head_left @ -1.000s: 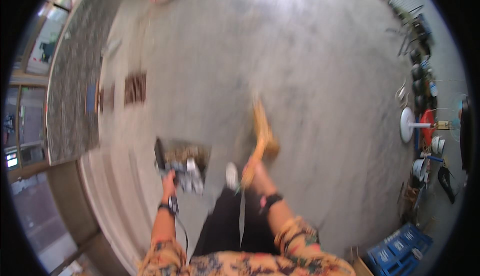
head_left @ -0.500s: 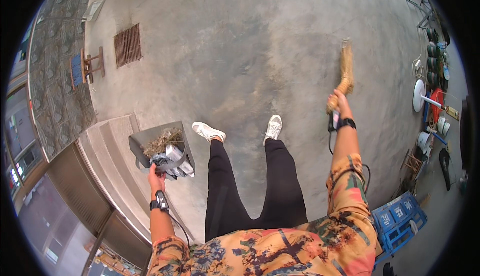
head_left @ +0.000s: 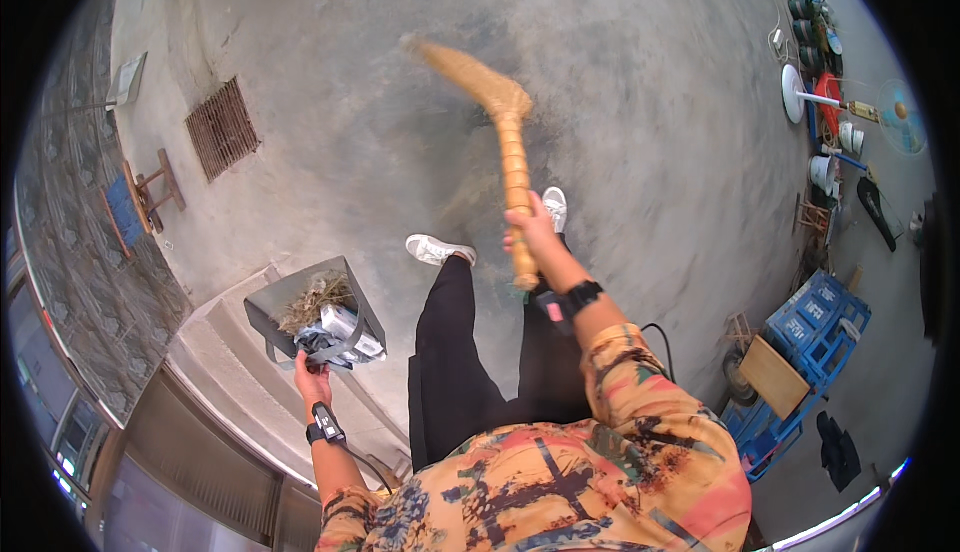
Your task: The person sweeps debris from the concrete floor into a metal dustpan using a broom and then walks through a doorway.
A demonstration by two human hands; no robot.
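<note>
My left hand (head_left: 313,380) is closed on the strap handle of a grey open-topped bag (head_left: 266,309). Inside the bag lie dry straw-like debris (head_left: 316,298) and crumpled white and grey wrappers (head_left: 346,326). In front of my legs, my right hand (head_left: 538,234) grips the lower handle of a straw hand broom (head_left: 514,157). The broom's handle is wound in bands, and its bent head points to the far left, slightly blurred. Whether the bristles touch the concrete floor (head_left: 620,102), I cannot tell.
Steps (head_left: 215,352) run beside the bag on the left. Farther off are a rusty floor grate (head_left: 222,130) and a small wooden stool (head_left: 150,192). On the right stand a fan (head_left: 793,94), pots (head_left: 825,174) and blue folding frames (head_left: 805,327).
My right hand has swung the broom from the right to in front of my legs, its head now pointing left. My left hand still holds the bag. The view has turned somewhat.
</note>
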